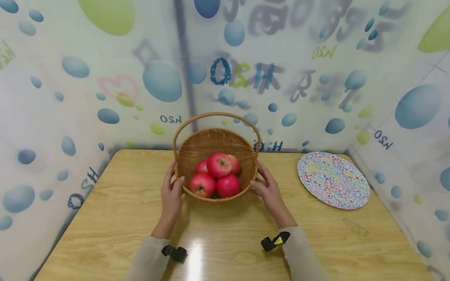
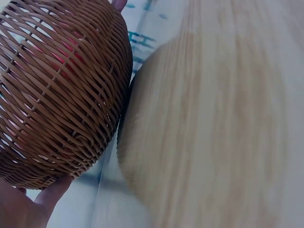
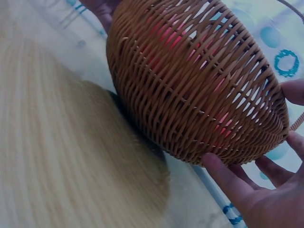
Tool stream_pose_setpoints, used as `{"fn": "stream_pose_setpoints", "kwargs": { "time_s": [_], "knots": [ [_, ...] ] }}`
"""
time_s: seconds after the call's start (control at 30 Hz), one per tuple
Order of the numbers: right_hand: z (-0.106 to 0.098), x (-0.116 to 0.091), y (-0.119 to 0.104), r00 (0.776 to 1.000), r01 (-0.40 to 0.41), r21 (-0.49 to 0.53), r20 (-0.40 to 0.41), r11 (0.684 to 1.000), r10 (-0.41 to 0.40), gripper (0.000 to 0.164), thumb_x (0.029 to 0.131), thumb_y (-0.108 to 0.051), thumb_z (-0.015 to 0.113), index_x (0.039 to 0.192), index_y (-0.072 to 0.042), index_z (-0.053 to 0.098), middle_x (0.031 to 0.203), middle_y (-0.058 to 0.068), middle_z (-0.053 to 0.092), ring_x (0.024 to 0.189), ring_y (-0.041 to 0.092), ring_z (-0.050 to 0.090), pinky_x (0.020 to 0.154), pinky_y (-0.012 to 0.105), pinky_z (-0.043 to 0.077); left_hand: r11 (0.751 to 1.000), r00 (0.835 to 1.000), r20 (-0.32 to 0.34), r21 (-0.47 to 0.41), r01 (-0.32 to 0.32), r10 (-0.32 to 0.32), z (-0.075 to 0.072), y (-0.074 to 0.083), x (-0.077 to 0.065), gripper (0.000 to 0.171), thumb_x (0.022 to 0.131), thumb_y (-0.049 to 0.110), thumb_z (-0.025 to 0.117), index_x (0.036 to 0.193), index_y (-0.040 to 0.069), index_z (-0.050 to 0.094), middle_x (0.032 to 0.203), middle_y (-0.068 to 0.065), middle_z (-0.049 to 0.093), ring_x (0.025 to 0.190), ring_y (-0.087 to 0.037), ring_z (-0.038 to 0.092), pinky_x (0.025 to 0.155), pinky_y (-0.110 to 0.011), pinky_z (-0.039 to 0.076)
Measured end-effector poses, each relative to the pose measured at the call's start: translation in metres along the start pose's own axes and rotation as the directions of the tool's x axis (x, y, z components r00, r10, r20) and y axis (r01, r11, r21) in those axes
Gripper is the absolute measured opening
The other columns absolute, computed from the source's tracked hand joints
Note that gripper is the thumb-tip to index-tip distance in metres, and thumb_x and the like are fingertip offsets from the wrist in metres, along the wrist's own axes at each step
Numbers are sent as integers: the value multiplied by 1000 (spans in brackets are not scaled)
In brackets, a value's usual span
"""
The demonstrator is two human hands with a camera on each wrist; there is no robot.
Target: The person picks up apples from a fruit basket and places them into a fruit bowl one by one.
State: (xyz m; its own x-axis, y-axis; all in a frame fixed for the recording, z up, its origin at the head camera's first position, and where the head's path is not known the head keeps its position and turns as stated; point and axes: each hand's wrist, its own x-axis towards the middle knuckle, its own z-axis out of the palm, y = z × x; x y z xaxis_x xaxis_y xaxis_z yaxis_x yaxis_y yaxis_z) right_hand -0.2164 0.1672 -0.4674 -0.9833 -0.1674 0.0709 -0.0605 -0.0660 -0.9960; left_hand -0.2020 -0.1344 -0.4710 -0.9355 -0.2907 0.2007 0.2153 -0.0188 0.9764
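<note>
A brown wicker basket (image 1: pixel 211 139) with a tall arched handle is near the back edge of the table, its mouth facing me. Several red apples (image 1: pixel 219 166) are piled inside it. My left hand (image 1: pixel 171 195) grips the basket's left side, thumb near the rim. On the opposite side my right hand (image 1: pixel 270 193) holds it likewise. Both wrist views show fingers against the woven wall (image 3: pixel 190 90), with red showing through the gaps. A dark shadow lies on the table under the basket; whether its base touches the wood, I cannot tell.
An oval board or mat (image 1: pixel 333 180) with a multicoloured squiggle pattern lies at the right back of the wooden table (image 1: pixel 116 218). Patterned walls (image 1: pixel 140 89) with blue and green spots stand close behind and at both sides. Each wrist wears a black strapped device.
</note>
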Motion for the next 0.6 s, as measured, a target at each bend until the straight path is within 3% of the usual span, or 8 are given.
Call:
{"fn": "stream_pose_setpoints", "kwargs": {
  "time_s": [0.23,0.47,0.6],
  "knots": [
    [-17,1,-1,999,-16,-18,-34,1000,15,64,102,-14,53,160,-32,30,164,9,28,142,43,44,94,51,57,999,999,39,-16,28,-28,18,-3,1,57,102,12,49,158,20,37,149,-20,40,105,-10,65,74,-17,56],
    [-34,3,0,997,-26,-38,-80,999,23,65,102,-15,51,160,-33,29,164,10,28,139,43,46,90,42,60,999,996,81,-7,35,-34,38,-4,0,58,103,14,49,159,24,36,151,-18,39,124,-37,58,79,-18,55],
    [-44,4,-1,994,-36,-46,-106,998,31,65,102,-15,49,160,-34,27,164,9,27,140,42,44,95,48,56,999,994,103,-25,37,-35,49,-6,0,58,104,15,48,159,25,34,153,-17,38,130,-44,53,82,-21,55]
  ]
}}
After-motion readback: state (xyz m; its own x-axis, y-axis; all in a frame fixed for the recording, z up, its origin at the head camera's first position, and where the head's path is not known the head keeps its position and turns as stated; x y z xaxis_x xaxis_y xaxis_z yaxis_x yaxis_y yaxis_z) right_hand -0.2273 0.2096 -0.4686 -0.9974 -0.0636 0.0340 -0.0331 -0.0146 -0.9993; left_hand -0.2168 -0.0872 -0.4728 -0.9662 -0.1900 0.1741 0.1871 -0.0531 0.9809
